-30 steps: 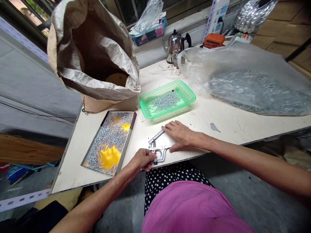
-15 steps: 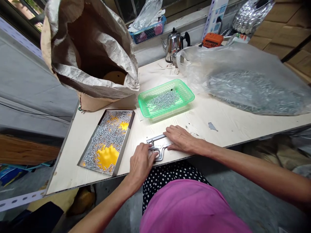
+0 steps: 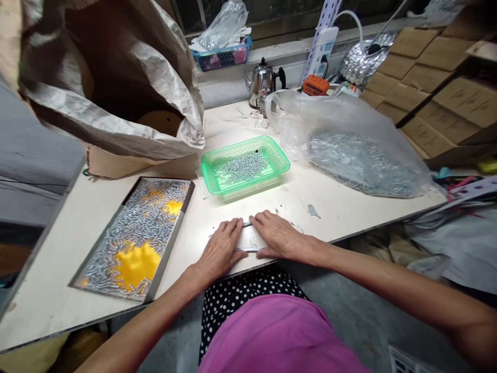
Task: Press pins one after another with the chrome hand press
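Note:
Both my hands lie side by side at the table's near edge. My left hand (image 3: 222, 247) rests flat, fingers stretched forward, over a small metal press tool (image 3: 247, 239) of which only a bright strip shows between the hands. My right hand (image 3: 276, 235) lies flat on the tool's right side, fingers pointing left. A green plastic basket (image 3: 279, 158) holding several small metal pins stands just beyond the hands. Left of my left hand sits a metal tray (image 3: 175, 235) with a yellow bottom, strewn with several pins.
A big open paper sack (image 3: 116, 93) stands at the back left. A clear plastic bag (image 3: 361, 150) of metal parts lies at the right. A steel kettle (image 3: 262, 83), an orange device (image 3: 315, 84) and a blue basket (image 3: 222, 54) are at the back. Cardboard boxes (image 3: 446, 98) are stacked at the right.
My left hand has slid up from the tool's lower end and flattened over it; my right hand has closed in beside it. The tool is now mostly covered. My head has moved right.

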Motion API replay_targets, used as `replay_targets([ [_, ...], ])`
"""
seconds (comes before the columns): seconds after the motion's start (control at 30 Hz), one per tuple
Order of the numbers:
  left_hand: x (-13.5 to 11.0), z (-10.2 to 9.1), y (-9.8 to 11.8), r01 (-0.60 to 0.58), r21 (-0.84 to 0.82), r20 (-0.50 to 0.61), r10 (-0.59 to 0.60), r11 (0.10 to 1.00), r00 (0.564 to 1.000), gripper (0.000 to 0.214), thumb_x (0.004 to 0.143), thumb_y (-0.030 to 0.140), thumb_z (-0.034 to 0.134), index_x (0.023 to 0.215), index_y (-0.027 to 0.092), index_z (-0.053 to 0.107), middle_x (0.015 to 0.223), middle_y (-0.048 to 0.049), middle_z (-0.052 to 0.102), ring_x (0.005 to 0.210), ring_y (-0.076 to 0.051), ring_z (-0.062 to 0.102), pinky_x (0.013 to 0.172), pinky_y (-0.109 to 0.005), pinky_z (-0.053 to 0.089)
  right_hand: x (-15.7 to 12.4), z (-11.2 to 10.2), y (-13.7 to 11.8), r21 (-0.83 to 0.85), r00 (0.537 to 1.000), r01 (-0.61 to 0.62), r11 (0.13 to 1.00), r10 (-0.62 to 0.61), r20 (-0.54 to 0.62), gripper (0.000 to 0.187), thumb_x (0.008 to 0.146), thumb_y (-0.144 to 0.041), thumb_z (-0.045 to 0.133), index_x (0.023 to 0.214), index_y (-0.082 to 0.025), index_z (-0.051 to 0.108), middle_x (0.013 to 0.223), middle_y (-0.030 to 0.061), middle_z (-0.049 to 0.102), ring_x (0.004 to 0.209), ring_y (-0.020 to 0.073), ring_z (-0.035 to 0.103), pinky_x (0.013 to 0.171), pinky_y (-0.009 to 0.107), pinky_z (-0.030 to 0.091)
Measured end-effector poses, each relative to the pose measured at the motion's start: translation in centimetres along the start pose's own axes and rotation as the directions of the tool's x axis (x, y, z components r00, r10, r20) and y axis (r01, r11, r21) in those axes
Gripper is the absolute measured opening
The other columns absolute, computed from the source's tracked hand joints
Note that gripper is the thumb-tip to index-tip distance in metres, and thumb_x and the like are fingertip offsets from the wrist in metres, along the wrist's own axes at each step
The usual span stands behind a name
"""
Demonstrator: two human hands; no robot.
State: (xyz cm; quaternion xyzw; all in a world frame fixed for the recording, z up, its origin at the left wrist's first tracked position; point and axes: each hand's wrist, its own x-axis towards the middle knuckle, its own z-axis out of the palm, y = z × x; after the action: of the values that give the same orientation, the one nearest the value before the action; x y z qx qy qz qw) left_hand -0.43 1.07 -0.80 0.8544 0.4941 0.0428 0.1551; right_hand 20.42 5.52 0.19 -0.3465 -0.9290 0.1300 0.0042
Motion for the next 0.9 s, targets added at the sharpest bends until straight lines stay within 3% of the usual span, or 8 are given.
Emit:
replay_targets([
  [0.13, 1.4, -0.1, 0.2, -0.005, 0.028, 0.036, 0.004, 1.0, 0.999, 0.045, 0.089, 0.035, 0.061, 0.127, 0.013, 0.051, 0.115, -0.0126, 0.059, 0.102, -0.028, 0.05, 0.088, -0.044, 0.046, 0.9, -0.1, -0.2, -0.039, 1.0, -0.015, 0.999, 0.016, 0.021, 0.05, 0.075, -0.042, 0.078, 0.11, -0.01, 0.061, 0.107, 0.0129, 0.06, 0.098, 0.027, 0.053, 0.08, 0.037, 0.045],
  [0.23, 1.7, 0.1, 0.2, 0.023, 0.035, 0.042, -0.024, 0.999, 0.999, 0.025, 0.094, 0.033, 0.053, 0.111, 0.016, 0.059, 0.1, -0.0088, 0.061, 0.094, -0.026, 0.051, 0.081, -0.04, 0.045, 1.3, 0.9, -0.1, -0.045, 1.0, 0.0, 0.999, -0.002, -0.023, 0.02, 0.086, -0.031, 0.069, 0.094, -0.013, 0.064, 0.097, 0.009, 0.062, 0.092, 0.0227, 0.054, 0.076, 0.034, 0.043],
  [0.3, 1.6, 0.3, 0.3, 0.045, 0.046, 0.032, -0.046, 0.998, 0.998, 0.022, 0.097, 0.032, 0.048, 0.105, 0.017, 0.062, 0.096, -0.0076, 0.062, 0.093, -0.025, 0.051, 0.079, -0.038, 0.044, 1.3, 1.8, 0.0, -0.031, 0.998, 0.02, 0.999, -0.022, -0.054, 0.012, 0.089, -0.027, 0.065, 0.09, -0.015, 0.063, 0.09, 0.0065, 0.062, 0.087, 0.0206, 0.054, 0.075, 0.032, 0.041],
  [0.43, 1.6, 0.5, 0.4, 0.076, 0.067, 0.022, -0.078, 0.995, 0.997, 0.022, 0.097, 0.032, 0.047, 0.101, 0.018, 0.064, 0.095, -0.0066, 0.064, 0.094, -0.025, 0.053, 0.079, -0.038, 0.046, 1.4, 2.5, 0.0, -0.009, 0.998, 0.03, 1.0, -0.031, -0.06, 0.009, 0.089, -0.024, 0.064, 0.086, -0.016, 0.063, 0.086, 0.0054, 0.061, 0.085, 0.0202, 0.054, 0.074, 0.031, 0.04],
  [0.53, 1.5, 0.6, 0.8, 0.116, 0.073, -0.019, -0.115, 0.991, 0.993, 0.026, 0.094, 0.033, 0.054, 0.113, 0.017, 0.061, 0.103, -0.0073, 0.066, 0.099, -0.026, 0.056, 0.082, -0.04, 0.049, 1.4, 1.8, 0.3, 0.0, 0.997, 0.011, 1.0, -0.011, -0.07, 0.012, 0.087, -0.024, 0.066, 0.093, -0.015, 0.064, 0.093, 0.0076, 0.061, 0.091, 0.0222, 0.053, 0.079, 0.031, 0.042],
  [0.7, -0.3, 2.7, 2.9, 0.234, 0.071, -0.242, -0.21, 0.97, 0.947, 0.049, 0.087, 0.029, 0.066, 0.13, 0.011, 0.051, 0.138, -0.0156, 0.054, 0.129, -0.032, 0.047, 0.106, -0.047, 0.041, 1.6, 0.5, 2.8, 0.04, 0.996, 0.078, 0.996, -0.076, -0.051, 0.056, 0.076, -0.051, 0.073, 0.114, -0.012, 0.062, 0.103, 0.0134, 0.058, 0.093, 0.0274, 0.051, 0.081, 0.038, 0.044],
  [0.8, -1.8, 4.8, 4.8, 0.174, 0.044, -0.32, -0.151, 0.984, 0.935, 0.051, 0.09, 0.031, 0.061, 0.136, 0.013, 0.046, 0.148, -0.0146, 0.044, 0.142, -0.034, 0.032, 0.112, -0.051, 0.035, 1.9, 0.4, 3.8, 0.061, 0.99, 0.108, 0.992, -0.101, -0.097, 0.038, 0.092, -0.045, 0.054, 0.113, -0.015, 0.064, 0.098, 0.0123, 0.06, 0.09, 0.0249, 0.053, 0.082, 0.038, 0.043],
  [0.9, -2.8, 5.8, 5.9, 0.119, -0.019, -0.322, -0.118, 0.993, 0.939, 0.053, 0.092, 0.043, 0.055, 0.138, 0.017, 0.045, 0.15, -0.0115, 0.044, 0.144, -0.034, 0.027, 0.113, -0.055, 0.033, 2.6, 1.0, 3.5, -0.001, 0.977, 0.105, 0.994, -0.103, -0.189, 0.026, 0.096, -0.032, 0.047, 0.105, -0.016, 0.066, 0.096, 0.0116, 0.061, 0.09, 0.0239, 0.052, 0.081, 0.036, 0.041],
])
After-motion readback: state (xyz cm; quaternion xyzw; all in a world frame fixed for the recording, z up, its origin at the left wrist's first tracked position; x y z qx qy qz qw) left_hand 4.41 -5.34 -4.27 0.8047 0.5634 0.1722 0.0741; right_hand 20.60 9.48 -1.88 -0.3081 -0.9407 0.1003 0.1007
